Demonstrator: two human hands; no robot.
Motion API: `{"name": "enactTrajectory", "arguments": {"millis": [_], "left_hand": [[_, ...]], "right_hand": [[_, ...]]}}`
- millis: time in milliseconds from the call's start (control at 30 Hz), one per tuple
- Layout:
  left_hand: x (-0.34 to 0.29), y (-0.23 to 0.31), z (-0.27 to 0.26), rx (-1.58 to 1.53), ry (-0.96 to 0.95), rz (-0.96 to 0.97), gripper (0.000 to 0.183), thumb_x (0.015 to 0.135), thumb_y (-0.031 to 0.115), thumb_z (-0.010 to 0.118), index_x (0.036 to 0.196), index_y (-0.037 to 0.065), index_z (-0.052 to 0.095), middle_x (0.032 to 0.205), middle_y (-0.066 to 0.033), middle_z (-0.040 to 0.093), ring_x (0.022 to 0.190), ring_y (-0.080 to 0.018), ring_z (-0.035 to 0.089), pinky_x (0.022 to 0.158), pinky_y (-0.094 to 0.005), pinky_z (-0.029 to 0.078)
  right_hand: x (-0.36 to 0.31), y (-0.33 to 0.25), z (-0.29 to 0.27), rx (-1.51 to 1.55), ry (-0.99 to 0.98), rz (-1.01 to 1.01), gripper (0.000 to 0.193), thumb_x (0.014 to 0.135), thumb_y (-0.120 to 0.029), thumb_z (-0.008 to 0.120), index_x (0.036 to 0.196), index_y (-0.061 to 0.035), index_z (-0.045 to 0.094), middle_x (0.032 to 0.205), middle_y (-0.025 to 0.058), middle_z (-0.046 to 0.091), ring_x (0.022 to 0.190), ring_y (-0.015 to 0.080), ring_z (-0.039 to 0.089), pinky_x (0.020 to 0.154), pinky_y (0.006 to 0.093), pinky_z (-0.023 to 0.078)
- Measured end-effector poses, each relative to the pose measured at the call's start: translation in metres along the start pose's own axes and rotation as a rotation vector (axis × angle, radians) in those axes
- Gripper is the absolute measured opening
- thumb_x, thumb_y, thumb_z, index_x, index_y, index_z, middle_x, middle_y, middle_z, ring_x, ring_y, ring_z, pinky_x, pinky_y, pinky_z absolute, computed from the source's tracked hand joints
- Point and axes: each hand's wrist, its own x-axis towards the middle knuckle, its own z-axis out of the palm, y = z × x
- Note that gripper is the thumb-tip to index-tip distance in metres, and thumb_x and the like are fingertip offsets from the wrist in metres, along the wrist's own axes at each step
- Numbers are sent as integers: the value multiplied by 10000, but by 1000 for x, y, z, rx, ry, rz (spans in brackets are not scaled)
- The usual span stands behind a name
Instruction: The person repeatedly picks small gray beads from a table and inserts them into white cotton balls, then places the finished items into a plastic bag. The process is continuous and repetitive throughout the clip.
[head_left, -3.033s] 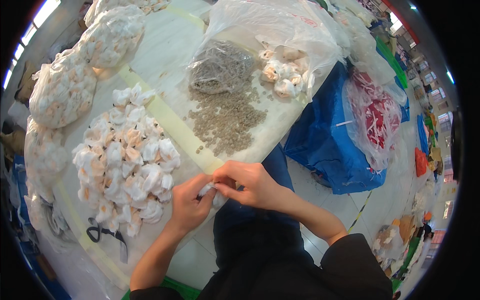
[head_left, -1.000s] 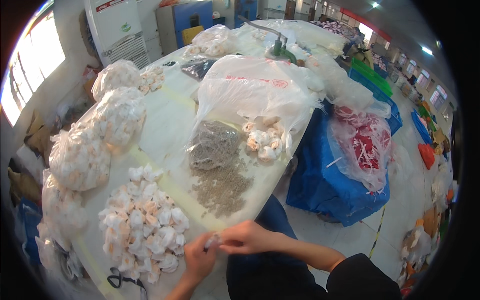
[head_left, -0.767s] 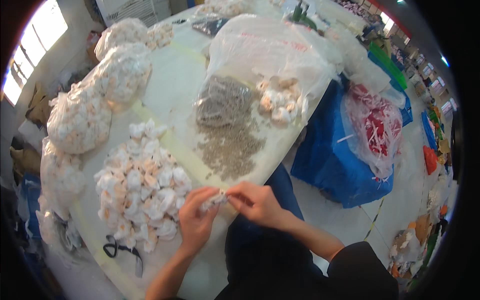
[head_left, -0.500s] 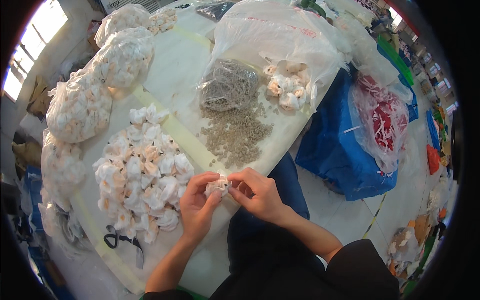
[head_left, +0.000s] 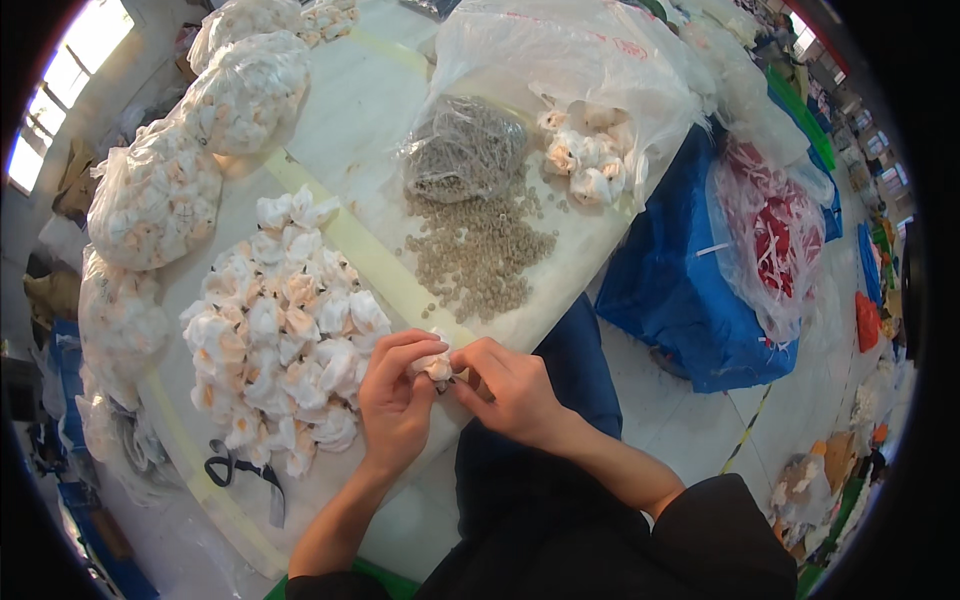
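Both hands meet over the near edge of a white table (head_left: 360,130). My left hand (head_left: 395,400) and my right hand (head_left: 505,390) pinch one small white-and-peach fabric flower (head_left: 437,367) between their fingertips. Just to the left lies a heap of several finished flowers (head_left: 275,330) of the same kind. Beyond my hands a scatter of small grey-brown beads (head_left: 480,255) spreads out from a clear bag of beads (head_left: 462,150).
Black scissors (head_left: 240,470) lie near the table's front left edge. Clear bags stuffed with flowers (head_left: 160,195) line the left side. A large clear bag (head_left: 590,150) with a few flowers sits at the back right. A blue sack (head_left: 680,290) and a bag of red pieces (head_left: 775,235) stand on the floor to the right.
The view swung down from the far room toward the table. My hands stayed together on the small flower, which looks more gathered between the fingertips now.
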Motion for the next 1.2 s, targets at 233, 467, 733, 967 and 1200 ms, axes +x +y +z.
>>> {"name": "enactTrajectory", "arguments": {"millis": [233, 467, 733, 967, 1200], "left_hand": [[3, 9, 0, 94, -38, 29, 307, 941, -136, 547, 1204, -41, 675, 1328, -136, 558, 1115, -145, 580, 892, -249, 490], [2, 7, 4, -11, 8, -18, 219, 1008, -22, 621, 1223, -28, 664, 1343, -128, 544, 1126, -142, 565, 941, -276, 473], [-2, 10, 4, -132, -21, -107, 253, 1000, -72, 527, 1216, -7, 641, 1349, -108, 536, 1035, -101, 546, 875, -243, 457], [-2, 8, 2, -243, -8, -121, 237, 992, -83, 521, 1196, -9, 617, 1336, -106, 537, 999, -94, 550, 861, -242, 465], [-1, 1, 5, 55, 53, 3, 215, 963, -94, 584, 1145, -7, 657, 1321, -117, 549, 992, -108, 578, 836, -252, 486]], "right_hand": [[-3, 0, 1, -6, -2, 20, 250, 881, -90, 774, 1089, -44, 644, 1034, 90, 675, 746, 239, 724, 621, 342, 565], [-5, -1, -1, 555, 26, 331, 268, 981, -102, 732, 1201, -44, 591, 1110, 76, 695, 836, 133, 715, 676, 290, 561], [0, -2, -5, 662, -99, 421, 224, 1010, -68, 687, 1207, -30, 586, 1059, 26, 651, 892, 53, 589, 775, 237, 493], [-1, -3, 0, 549, -51, 394, 185, 995, -82, 709, 1145, -46, 607, 950, 26, 637, 756, 88, 540, 662, 249, 454], [-2, 4, -11, 148, 165, 25, 215, 941, -188, 786, 1019, -45, 645, 854, 72, 609, 681, 197, 637, 600, 319, 522]]}}
